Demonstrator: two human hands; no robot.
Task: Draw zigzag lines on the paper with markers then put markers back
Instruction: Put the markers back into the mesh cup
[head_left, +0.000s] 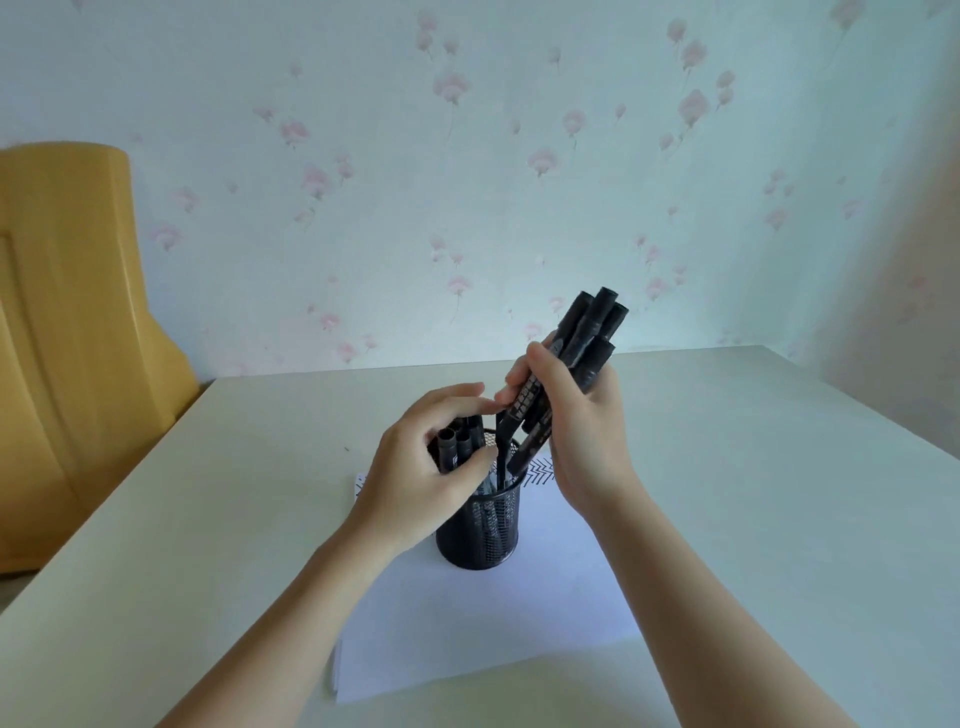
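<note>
Paper (483, 623): a white sheet stack lying flat on the table, nearest the camera, running under both forearms; black zigzag marks (537, 475) show at its far end, just below the right hand
Pen cup (480, 525): a black mesh holder standing upright on the paper, right between the two wrists
Left hand (415, 478): here it is at the cup's left rim, fingers curled round the markers in the cup (457, 447), thumb across the front of them, index finger stretched out toward the right hand
Markers in the cup: black, caps up, tucked inside the left hand's curl, poking above the rim
Right hand (576, 415): up above and just right of the cup, gripping a bundle of black markers (582, 353), fingers wrapped tight round the middle
Bundle: tilted, caps fanning out past the top of the right hand, lower ends pointing down into the cup's mouth; whether they touch the cup I cannot tell
Table (779, 467): pale top, spreading out on both sides of the hands
Chair (67, 338): yellow-brown back, far off beyond the left hand
Wall (467, 156): pale paper with pink flowers, behind everything
</note>
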